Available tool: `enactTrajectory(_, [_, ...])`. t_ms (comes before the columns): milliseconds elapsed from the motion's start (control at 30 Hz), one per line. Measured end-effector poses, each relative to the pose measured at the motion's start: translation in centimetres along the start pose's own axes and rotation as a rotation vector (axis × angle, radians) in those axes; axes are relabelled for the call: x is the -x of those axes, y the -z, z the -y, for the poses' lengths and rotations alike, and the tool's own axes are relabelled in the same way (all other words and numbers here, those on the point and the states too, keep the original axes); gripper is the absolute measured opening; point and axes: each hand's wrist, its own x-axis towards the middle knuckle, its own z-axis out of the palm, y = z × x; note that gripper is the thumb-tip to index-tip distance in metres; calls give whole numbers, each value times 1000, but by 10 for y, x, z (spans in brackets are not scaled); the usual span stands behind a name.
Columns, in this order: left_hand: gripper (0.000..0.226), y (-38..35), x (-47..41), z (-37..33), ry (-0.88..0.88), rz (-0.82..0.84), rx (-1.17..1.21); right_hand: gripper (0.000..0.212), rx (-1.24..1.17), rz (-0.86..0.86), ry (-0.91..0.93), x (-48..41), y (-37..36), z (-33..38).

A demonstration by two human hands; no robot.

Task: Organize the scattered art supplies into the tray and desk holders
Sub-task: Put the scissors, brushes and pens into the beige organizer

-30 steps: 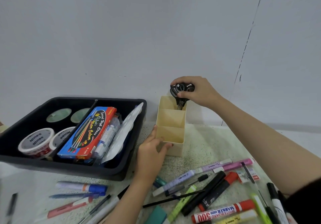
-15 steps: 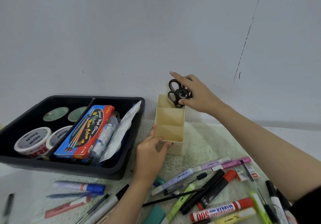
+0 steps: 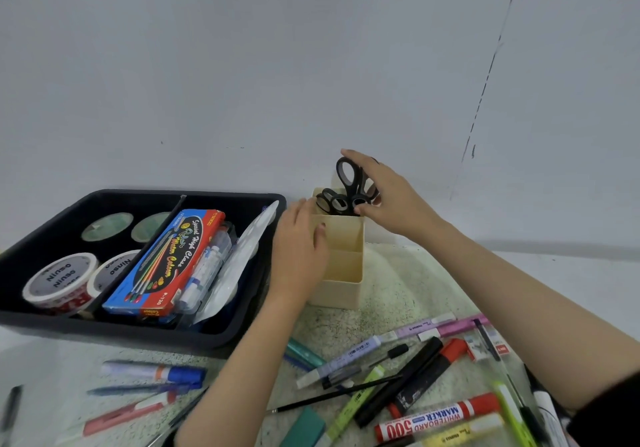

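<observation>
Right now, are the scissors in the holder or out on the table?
In. The scissors stand handles-up in the holder, back compartment, blades hidden inside; right hand grips the handles.

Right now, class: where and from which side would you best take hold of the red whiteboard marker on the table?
Probably its white labelled barrel, fingers coming from above: the whiteboard marker lies flat on the table with a yellow highlighter close alongside, leaving little side room.

A craft or study desk is indicated: a speckled tabletop (image 3: 408, 273) is set against a bare white wall (image 3: 242, 65), markers (image 3: 440, 419) and pens (image 3: 131, 389) are strewn over it, and tape rolls (image 3: 59, 278) and a water-colour box (image 3: 169, 259) are packed into a black tray (image 3: 104, 325).
</observation>
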Motion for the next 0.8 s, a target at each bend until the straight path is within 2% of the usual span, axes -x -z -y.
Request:
enactTrajectory(267, [43, -14, -51, 9, 67, 111, -103, 74, -64, -50, 8, 5, -2, 0])
enactTrajectory(600, [26, -13, -66, 12, 17, 32, -25, 82, -68, -50, 13, 2, -4, -4])
enactTrajectory(800, [22, -10, -65, 7, -59, 31, 20, 52, -146, -215, 0, 1, -2, -4])
